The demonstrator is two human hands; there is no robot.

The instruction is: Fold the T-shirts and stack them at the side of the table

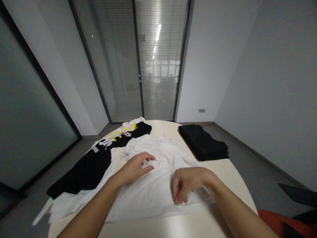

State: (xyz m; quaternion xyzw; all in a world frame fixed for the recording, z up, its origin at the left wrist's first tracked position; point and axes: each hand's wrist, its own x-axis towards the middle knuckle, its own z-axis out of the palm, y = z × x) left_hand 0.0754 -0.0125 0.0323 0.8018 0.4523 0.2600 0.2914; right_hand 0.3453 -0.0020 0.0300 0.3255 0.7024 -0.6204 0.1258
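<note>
A white T-shirt (146, 195) lies spread on the table, with small wrinkles across its middle. My left hand (138, 167) is over its upper middle, thumb and fingers apart, holding nothing. Lower and to the right, my right hand (189, 183) is bent down at the wrist above the shirt's right side. Its fingers are curled together and point downward near the cloth. Whether any fabric is pinched in them I cannot make out.
Left on the table (193, 228) lies a black garment (91, 168) with yellow and white print, white cloth beneath it. Folded black clothes (203, 143) are stacked at the back right. A red and black chair (279, 221) stands at the lower right, beside the table's rounded edge.
</note>
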